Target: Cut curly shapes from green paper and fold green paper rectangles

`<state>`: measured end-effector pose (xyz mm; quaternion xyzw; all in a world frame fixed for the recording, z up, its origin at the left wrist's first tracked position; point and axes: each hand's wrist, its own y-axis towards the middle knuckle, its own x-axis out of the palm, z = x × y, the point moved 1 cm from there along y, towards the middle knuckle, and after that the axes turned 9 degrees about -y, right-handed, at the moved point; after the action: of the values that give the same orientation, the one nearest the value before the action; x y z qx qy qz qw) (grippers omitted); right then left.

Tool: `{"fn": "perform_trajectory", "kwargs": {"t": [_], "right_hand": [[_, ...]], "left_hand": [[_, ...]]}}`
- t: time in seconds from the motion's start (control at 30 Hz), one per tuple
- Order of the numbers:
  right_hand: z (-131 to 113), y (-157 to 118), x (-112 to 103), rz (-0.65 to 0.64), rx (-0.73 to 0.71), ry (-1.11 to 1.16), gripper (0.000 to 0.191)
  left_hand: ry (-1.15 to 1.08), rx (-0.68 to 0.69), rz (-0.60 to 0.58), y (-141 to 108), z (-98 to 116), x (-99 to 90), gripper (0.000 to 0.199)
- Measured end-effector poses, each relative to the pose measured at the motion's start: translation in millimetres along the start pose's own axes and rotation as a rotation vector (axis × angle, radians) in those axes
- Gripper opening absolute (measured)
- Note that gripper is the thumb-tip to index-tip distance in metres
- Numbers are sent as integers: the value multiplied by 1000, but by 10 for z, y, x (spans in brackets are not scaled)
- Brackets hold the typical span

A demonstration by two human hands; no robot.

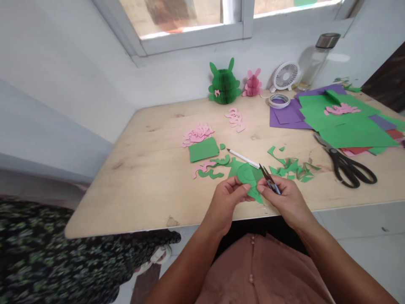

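Note:
Near the table's front edge, my left hand [226, 198] pinches a piece of green paper [246, 175] marked with a curved outline. My right hand [286, 196] has a small pair of snips [267, 176] in its grip, dark blades pointing up and away. Its thumb and fingertips also reach the paper's right edge. Just beyond the paper lies a white pen [243, 158]. Wavy green cut-outs [211, 174] and a pink one [200, 169] rest left of the paper, below a green card stack [203, 150]. Green scraps [294, 169] are scattered to the right.
Large black scissors [343, 162] lie at right, beside green sheets [351, 128]. Pink cut-outs [198, 134] are heaped at left centre. A tape roll [279, 101], fan [286, 76], glass bottle [316, 65] and green paper animal [225, 86] stand behind. Someone's floral garment [63, 257] shows at left.

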<state>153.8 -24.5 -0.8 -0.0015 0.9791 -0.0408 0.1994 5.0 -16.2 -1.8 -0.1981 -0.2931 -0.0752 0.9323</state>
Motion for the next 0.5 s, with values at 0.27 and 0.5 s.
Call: {"fn": "perform_trajectory", "kwargs": {"t": [0.27, 0.5], "right_hand": [[-25, 27, 16, -41, -4, 11, 18], [5, 49, 28, -53, 7, -6, 17]], "left_hand": [[-48, -35, 15, 48, 20, -21, 22], [-61, -40, 42, 72, 44, -31, 25]]}}
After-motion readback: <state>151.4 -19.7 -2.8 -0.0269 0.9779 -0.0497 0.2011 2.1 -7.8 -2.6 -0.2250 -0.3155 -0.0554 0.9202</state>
